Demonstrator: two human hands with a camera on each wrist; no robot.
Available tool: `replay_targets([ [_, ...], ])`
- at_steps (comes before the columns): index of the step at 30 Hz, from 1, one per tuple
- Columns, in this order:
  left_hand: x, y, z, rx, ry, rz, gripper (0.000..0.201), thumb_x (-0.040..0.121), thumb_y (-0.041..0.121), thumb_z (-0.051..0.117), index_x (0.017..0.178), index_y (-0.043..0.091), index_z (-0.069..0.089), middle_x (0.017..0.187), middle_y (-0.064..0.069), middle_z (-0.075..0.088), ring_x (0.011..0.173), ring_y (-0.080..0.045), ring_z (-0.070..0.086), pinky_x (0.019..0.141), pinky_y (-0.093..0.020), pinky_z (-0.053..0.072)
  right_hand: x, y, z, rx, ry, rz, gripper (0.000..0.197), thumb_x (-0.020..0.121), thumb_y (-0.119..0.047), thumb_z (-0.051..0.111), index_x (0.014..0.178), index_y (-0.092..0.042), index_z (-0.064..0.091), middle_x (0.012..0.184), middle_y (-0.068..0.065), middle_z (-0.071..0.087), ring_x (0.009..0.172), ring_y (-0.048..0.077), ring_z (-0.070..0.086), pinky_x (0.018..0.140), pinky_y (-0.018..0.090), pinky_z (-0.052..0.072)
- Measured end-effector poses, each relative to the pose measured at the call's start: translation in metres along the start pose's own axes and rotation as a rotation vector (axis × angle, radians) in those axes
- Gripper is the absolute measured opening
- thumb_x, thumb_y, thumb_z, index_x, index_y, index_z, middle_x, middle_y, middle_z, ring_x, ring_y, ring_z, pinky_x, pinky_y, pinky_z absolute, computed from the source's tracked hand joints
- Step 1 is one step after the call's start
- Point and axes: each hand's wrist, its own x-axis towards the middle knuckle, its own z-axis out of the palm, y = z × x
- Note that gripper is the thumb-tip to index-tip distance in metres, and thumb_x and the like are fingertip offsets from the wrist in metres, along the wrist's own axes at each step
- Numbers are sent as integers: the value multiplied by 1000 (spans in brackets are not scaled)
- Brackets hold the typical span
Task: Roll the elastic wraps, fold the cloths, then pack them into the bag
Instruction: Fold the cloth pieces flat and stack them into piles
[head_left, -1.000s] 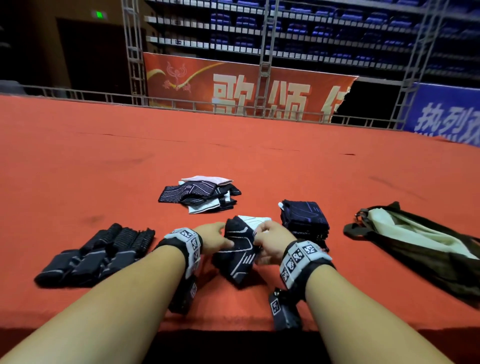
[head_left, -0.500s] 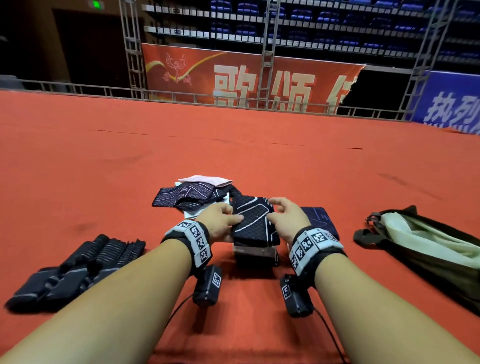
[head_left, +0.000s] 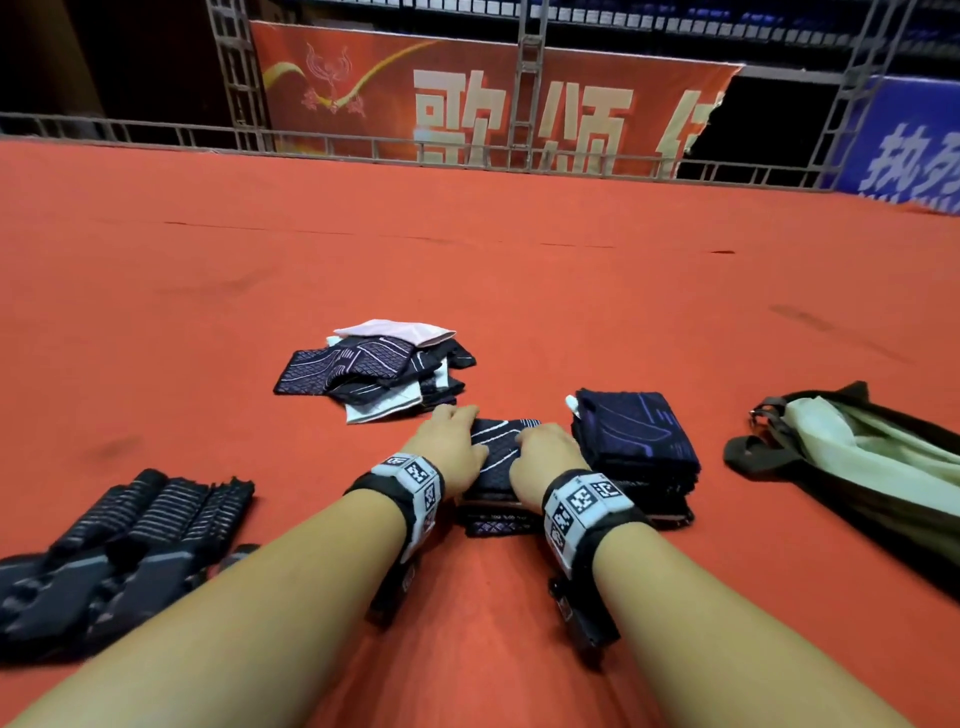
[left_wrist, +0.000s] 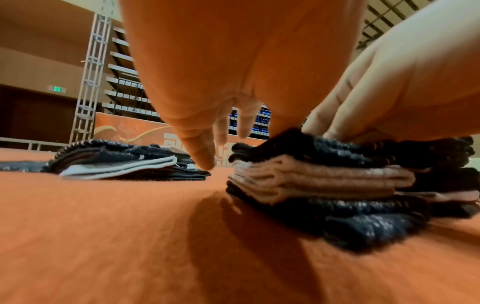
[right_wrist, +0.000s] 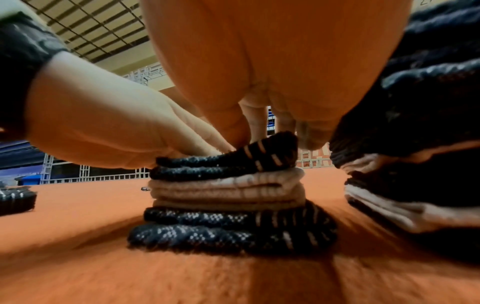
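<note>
Nearest the front edge of the red floor covering (head_left: 467, 260), the rolled elastic wraps (head_left: 130, 540) lie side by side toward the front-left corner, their long axes running away from the front edge. Just past the middle of that edge, the left hand (head_left: 449, 449) and right hand (head_left: 545, 457) rest palm-down with fairly straight fingers on a dark folded cloth (head_left: 501, 447), which tops a short stack (right_wrist: 228, 205) of dark and pale folded cloths. Neither hand grasps anything; both press flat. The top cloth's long axis appears to run from the front edge toward the back.

To seat it well, I'd press evenly with both palms, square its edges to the layers below, then lift straight off so nothing slides.

A taller folded stack (head_left: 636, 447) stands just beside it on the right. The open bag (head_left: 857, 467) lies toward the right edge. Farther back, the unfolded cloths (head_left: 374, 374) wait in a loose heap.
</note>
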Motion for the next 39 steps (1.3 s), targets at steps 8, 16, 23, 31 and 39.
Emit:
replay_targets([
  [8, 1, -4, 21, 262, -255, -65, 66, 103, 60, 18, 161, 36, -4, 167, 17, -13, 155, -30, -13, 124, -54, 4, 6, 1, 29, -12, -73, -12, 55, 105, -43, 30, 153, -18, 28, 168, -2, 8, 153, 24, 6, 120, 48, 11],
  [16, 4, -10, 28, 192, -294, -95, 63, 104, 56, 16, 159, 40, -10, 166, 18, -18, 156, -28, -12, 124, -54, 1, 13, 4, 34, 106, -256, 99, 75, 100, -66, 22, 161, -29, -1, 167, -10, -14, 154, 33, -11, 122, 51, -2],
  [23, 3, -12, 31, 175, -295, -90, 66, 102, 59, 19, 159, 41, -7, 167, 18, -16, 156, -29, -6, 124, -56, 4, 12, 2, 33, 42, -280, 115, 70, 103, -60, 19, 161, -27, -1, 168, -5, -14, 154, 38, -2, 121, 44, -8],
  [31, 10, -37, -28, 137, -211, 33, 59, 107, 49, 30, 161, 26, 20, 168, -7, 18, 152, -34, 22, 124, -45, 18, 22, -32, -2, -110, -308, 188, 49, 106, -35, 28, 147, -14, 44, 156, 10, 37, 144, 30, 32, 120, 42, 20],
  [39, 45, -106, -95, 308, -25, -127, 47, 97, 40, 51, 132, 10, 59, 135, -10, 54, 126, -32, 53, 106, -40, 44, 48, -81, -24, 21, -170, -17, 43, 99, -18, 43, 140, -13, 52, 141, 13, 56, 131, 32, 49, 109, 34, 39],
])
